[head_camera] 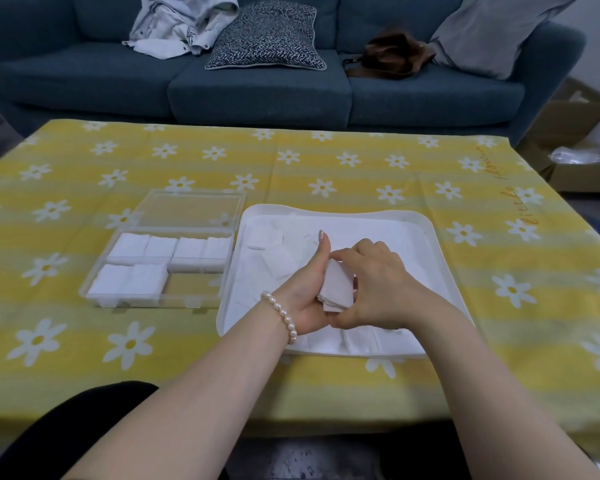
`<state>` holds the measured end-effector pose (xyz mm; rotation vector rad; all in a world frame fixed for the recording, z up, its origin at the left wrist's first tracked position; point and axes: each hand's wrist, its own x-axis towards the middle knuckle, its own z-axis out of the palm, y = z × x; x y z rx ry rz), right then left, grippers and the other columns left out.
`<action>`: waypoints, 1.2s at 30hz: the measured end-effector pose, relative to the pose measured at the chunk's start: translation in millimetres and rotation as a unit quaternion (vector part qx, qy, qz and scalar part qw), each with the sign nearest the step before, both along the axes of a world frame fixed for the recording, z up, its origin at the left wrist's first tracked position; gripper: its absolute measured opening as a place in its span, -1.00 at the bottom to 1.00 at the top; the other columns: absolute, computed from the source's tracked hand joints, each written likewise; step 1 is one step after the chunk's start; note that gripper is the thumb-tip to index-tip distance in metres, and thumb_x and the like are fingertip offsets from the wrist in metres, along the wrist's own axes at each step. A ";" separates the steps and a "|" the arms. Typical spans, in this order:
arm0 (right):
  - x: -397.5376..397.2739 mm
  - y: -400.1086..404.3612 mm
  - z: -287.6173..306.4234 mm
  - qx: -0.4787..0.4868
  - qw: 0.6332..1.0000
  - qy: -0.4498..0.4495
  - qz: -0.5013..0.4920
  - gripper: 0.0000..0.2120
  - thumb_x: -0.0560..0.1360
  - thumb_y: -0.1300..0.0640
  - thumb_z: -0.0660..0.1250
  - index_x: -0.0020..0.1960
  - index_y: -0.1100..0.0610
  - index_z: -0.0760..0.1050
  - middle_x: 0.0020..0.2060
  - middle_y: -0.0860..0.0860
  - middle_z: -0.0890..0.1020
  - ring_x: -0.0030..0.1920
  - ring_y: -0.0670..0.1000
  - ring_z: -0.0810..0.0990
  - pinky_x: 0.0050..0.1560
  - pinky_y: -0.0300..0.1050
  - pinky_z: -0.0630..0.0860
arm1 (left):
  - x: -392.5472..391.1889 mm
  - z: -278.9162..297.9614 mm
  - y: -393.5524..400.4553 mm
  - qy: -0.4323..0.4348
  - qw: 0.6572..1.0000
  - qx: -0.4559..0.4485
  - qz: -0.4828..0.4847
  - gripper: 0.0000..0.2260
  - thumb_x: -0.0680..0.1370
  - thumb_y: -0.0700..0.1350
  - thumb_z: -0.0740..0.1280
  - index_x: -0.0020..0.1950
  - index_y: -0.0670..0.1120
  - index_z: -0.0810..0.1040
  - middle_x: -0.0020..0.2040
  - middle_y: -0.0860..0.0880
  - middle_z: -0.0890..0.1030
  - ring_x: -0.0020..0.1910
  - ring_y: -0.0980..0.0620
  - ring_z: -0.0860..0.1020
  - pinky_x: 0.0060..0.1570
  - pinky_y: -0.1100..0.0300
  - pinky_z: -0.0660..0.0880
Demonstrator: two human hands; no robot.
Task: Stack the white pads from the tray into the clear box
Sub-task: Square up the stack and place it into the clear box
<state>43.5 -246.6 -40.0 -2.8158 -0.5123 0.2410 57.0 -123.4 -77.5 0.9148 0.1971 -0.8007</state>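
Note:
A small stack of white pads (336, 289) is held upright over the white tray (440, 237). My left hand (309, 289), thumb raised, cups the stack from the left. My right hand (374, 282) grips it from the right with curled fingers. Several loose white pads (278, 244) lie scattered in the tray. To the left stands the clear box (194, 299) with its lid folded back; rows of white pads (170, 249) fill most of it, and its front right compartment shows the yellow cloth through the bottom.
The table wears a yellow daisy-print cloth (361, 168). Behind it stands a blue sofa (257, 91) with cushions, clothing and a brown bag. Cardboard boxes (579, 157) sit on the floor at the right.

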 end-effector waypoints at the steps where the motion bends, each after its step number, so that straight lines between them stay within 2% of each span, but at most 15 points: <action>1: -0.5 0.0 0.2 -0.005 1.000 -0.004 0.003 -0.19 0.21 -0.16 0.49 0.37 -0.05 0.26 -0.02 -0.07 0.27 0.06 -0.01 0.25 0.14 -0.13 0.26 | -0.1 0.1 0.2 0.000 1.000 0.002 0.000 -0.37 0.45 0.43 0.01 -0.03 -0.05 0.59 -0.23 -0.05 0.58 -0.28 0.02 0.57 -0.42 0.26 0.50; 3: -1.0 -0.1 0.5 0.000 1.000 -0.015 0.000 -0.25 0.22 -0.17 0.47 0.34 -0.04 0.31 -0.03 -0.07 0.28 0.04 -0.02 0.25 0.12 -0.13 0.26 | 0.4 -1.6 0.0 -0.001 1.000 0.000 0.002 -0.38 0.45 0.42 0.02 -0.04 -0.05 0.60 -0.23 -0.05 0.59 -0.27 0.03 0.58 -0.39 0.25 0.52; 7: -0.9 1.0 1.0 0.021 1.000 -0.013 -0.012 -0.31 0.23 -0.21 0.46 0.28 -0.03 0.36 -0.04 -0.07 0.30 0.00 -0.04 0.22 0.06 -0.17 0.21 | 0.2 -2.5 -0.7 -0.002 1.000 0.005 0.004 -0.37 0.43 0.43 0.06 0.01 -0.05 0.63 -0.07 -0.06 0.62 -0.07 -0.01 0.59 -0.09 0.14 0.51; 10: -0.1 1.8 -0.4 0.029 0.999 -0.006 -0.021 -0.36 0.23 -0.25 0.42 0.22 -0.03 0.38 -0.09 -0.08 0.30 -0.02 -0.03 0.24 0.05 -0.16 0.21 | -1.9 -0.9 -0.5 -0.021 1.000 0.009 -0.003 -0.41 0.48 0.39 0.03 0.02 -0.03 0.62 -0.10 -0.03 0.65 -0.10 0.02 0.62 -0.11 0.15 0.54; 13: -0.5 1.7 -2.5 0.031 0.999 -0.008 -0.026 -0.49 0.24 -0.26 0.42 0.03 -0.02 0.35 -0.13 -0.08 0.30 -0.04 -0.02 0.25 0.01 -0.16 0.21 | -4.4 2.4 -1.3 -0.039 0.999 0.011 0.002 -0.48 0.49 0.33 0.10 0.06 -0.04 0.60 -0.05 -0.04 0.64 -0.03 0.01 0.60 -0.03 0.14 0.54; 16: -0.4 1.5 -2.2 0.026 0.999 -0.006 -0.025 -0.38 0.15 -0.35 0.35 0.05 -0.01 0.37 -0.15 -0.10 0.28 -0.06 -0.03 0.24 -0.01 -0.17 0.19 | -5.8 2.2 -1.3 -0.056 0.998 0.014 0.004 -0.50 0.44 0.29 0.17 0.11 -0.06 0.57 0.05 -0.09 0.55 0.09 -0.04 0.49 -0.03 0.16 0.54; 18: 0.3 0.8 -1.2 0.014 1.000 -0.007 -0.013 -0.29 0.08 -0.40 0.28 0.11 -0.02 0.38 -0.14 -0.10 0.28 -0.06 -0.03 0.24 -0.01 -0.17 0.21 | -7.3 2.6 -0.3 -0.056 0.998 0.007 -0.001 -0.53 0.49 0.27 0.14 0.01 -0.04 0.65 0.00 -0.07 0.56 0.04 -0.02 0.51 -0.04 0.17 0.53; 20: -0.5 0.0 0.4 0.009 1.000 -0.002 -0.007 -0.36 0.13 -0.33 0.34 0.10 -0.02 0.38 -0.11 -0.07 0.30 -0.05 -0.01 0.25 0.04 -0.14 0.26 | -7.7 3.9 0.9 -0.052 0.999 -0.007 -0.009 -0.52 0.49 0.28 0.12 -0.12 -0.01 0.70 -0.08 -0.03 0.61 -0.04 0.02 0.57 -0.04 0.17 0.53; 21: -1.0 -0.1 1.0 0.008 1.000 -0.001 -0.007 -0.40 0.16 -0.30 0.38 0.10 -0.03 0.38 -0.10 -0.06 0.31 -0.04 -0.01 0.25 0.07 -0.13 0.27 | -7.4 5.2 1.3 -0.045 0.999 -0.011 -0.011 -0.51 0.46 0.30 0.14 -0.10 -0.02 0.70 -0.04 -0.05 0.60 0.00 0.00 0.56 0.00 0.15 0.51; 23: -1.3 -0.2 1.2 0.008 1.000 -0.002 -0.011 -0.46 0.22 -0.21 0.43 0.10 0.00 0.41 -0.07 -0.05 0.33 -0.02 -0.01 0.26 0.06 -0.13 0.27 | -6.2 6.2 1.3 -0.021 1.000 -0.006 -0.015 -0.37 0.36 0.39 0.17 0.11 -0.06 0.62 0.09 -0.11 0.52 0.10 -0.06 0.49 0.05 0.10 0.47; 25: -1.2 0.8 0.2 0.009 1.000 -0.007 -0.016 -0.47 0.22 -0.16 0.43 0.11 0.01 0.43 -0.06 -0.04 0.34 -0.01 0.00 0.27 0.04 -0.13 0.26 | -4.7 5.5 0.2 0.013 1.000 -0.005 -0.016 -0.21 0.33 0.48 0.12 0.30 -0.07 0.51 0.11 -0.10 0.51 0.07 -0.07 0.51 -0.02 0.08 0.50; 27: -1.3 1.3 -0.7 0.009 1.000 -0.007 -0.019 -0.43 0.19 -0.22 0.39 0.12 0.00 0.44 -0.06 -0.05 0.34 -0.02 -0.01 0.27 0.00 -0.15 0.24 | -3.4 1.9 -1.2 0.028 1.000 -0.003 -0.010 -0.18 0.37 0.50 0.07 0.37 -0.06 0.46 0.10 -0.08 0.52 0.00 -0.04 0.55 -0.11 0.11 0.53; 29: -1.1 1.4 -1.3 0.005 1.000 -0.003 -0.019 -0.39 0.17 -0.26 0.36 0.14 -0.01 0.42 -0.06 -0.05 0.33 -0.03 -0.02 0.25 0.00 -0.15 0.21 | -3.1 0.3 -2.3 0.021 1.000 0.010 -0.002 -0.27 0.42 0.45 0.05 0.28 -0.06 0.52 0.06 -0.07 0.56 -0.05 -0.02 0.58 -0.15 0.15 0.54; 32: -1.0 1.9 -2.0 0.000 1.000 0.001 -0.019 -0.49 0.21 -0.18 0.43 0.08 -0.03 0.39 -0.09 -0.06 0.31 -0.03 -0.01 0.25 0.00 -0.16 0.21 | -6.0 3.4 -3.9 0.005 1.000 0.016 0.004 -0.39 0.48 0.39 0.06 0.17 -0.04 0.58 0.02 -0.07 0.60 -0.06 0.00 0.60 -0.14 0.18 0.53; 36: -0.8 2.0 -2.1 0.007 1.000 0.000 -0.023 -0.55 0.23 -0.18 0.43 0.00 0.01 0.40 -0.12 -0.06 0.32 -0.05 -0.01 0.25 -0.03 -0.17 0.20 | -8.6 6.1 -4.4 -0.004 1.000 0.015 0.008 -0.47 0.51 0.33 0.08 0.12 -0.03 0.59 -0.10 -0.02 0.64 -0.17 0.05 0.63 -0.26 0.24 0.57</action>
